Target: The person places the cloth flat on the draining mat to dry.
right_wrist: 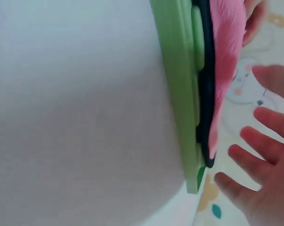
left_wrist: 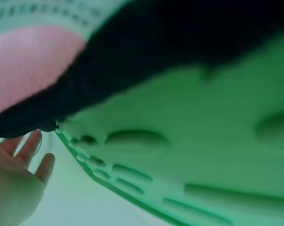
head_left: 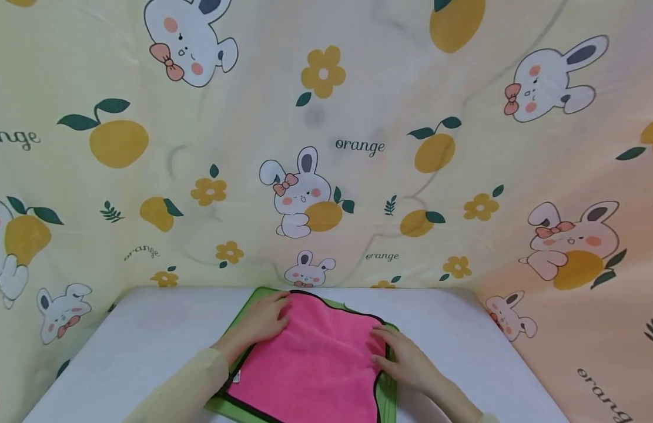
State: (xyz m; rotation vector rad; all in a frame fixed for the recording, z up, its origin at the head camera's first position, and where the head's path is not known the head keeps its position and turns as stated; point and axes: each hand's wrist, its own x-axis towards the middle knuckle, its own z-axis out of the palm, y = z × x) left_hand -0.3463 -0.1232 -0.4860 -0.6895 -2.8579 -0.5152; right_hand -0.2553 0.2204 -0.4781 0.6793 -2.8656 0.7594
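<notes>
A pink cloth [head_left: 315,352] with black edging lies spread over a green plastic board [head_left: 391,399]. A small white tag shows near the cloth's left edge. My left hand [head_left: 263,320] is at the cloth's upper left, its fingers over the pink fabric and loosely bent. At the right edge is my right hand [head_left: 408,358], fingertips over the cloth's border. The right wrist view shows that hand's fingers [right_wrist: 257,162] spread apart, with nothing between them. Raised and slotted shapes mark the board's surface [left_wrist: 217,117] in the left wrist view.
A white table [head_left: 167,335] lies under the board and reaches out on both sides. Behind it hangs a pale curtain [head_left: 241,129] printed with rabbits, oranges and flowers, which also runs along the left and right sides.
</notes>
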